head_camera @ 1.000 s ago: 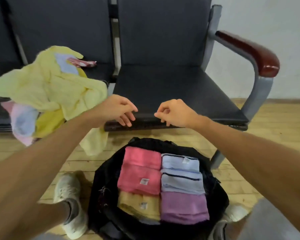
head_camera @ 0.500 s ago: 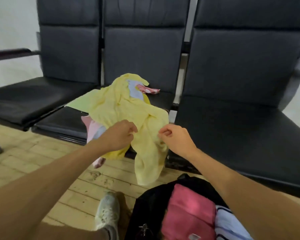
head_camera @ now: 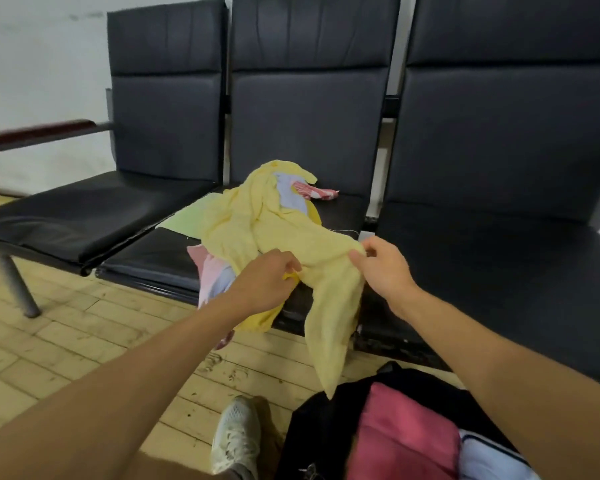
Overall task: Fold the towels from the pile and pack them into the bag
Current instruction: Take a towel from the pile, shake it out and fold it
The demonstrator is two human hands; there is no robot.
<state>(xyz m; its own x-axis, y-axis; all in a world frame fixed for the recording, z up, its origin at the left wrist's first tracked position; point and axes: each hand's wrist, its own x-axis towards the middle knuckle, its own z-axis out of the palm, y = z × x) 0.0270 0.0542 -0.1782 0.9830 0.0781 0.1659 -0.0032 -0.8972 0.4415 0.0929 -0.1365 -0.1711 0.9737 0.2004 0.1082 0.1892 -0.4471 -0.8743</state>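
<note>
The pale yellow towel (head_camera: 291,244) tops the pile (head_camera: 293,194) at the front edge of the bench (head_camera: 142,258), one end dangling toward the bag (head_camera: 326,427) on the floor (head_camera: 84,341); the right hand (head_camera: 385,268) pinches its edge, the left hand (head_camera: 267,282) curls into a fold. Yanked up, it could drag the pink and blue towels (head_camera: 212,275) beneath (they overhang the edge) onto the floor.

Towel (head_camera: 291,244) soft cloth (matt); floor (head_camera: 84,341) scuffed wood.

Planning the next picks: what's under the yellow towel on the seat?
A pink towel, a blue towel, a green towel and a darker yellow towel stick out from under the yellow towel. Their middles, and anything else beneath, are covered.
</note>
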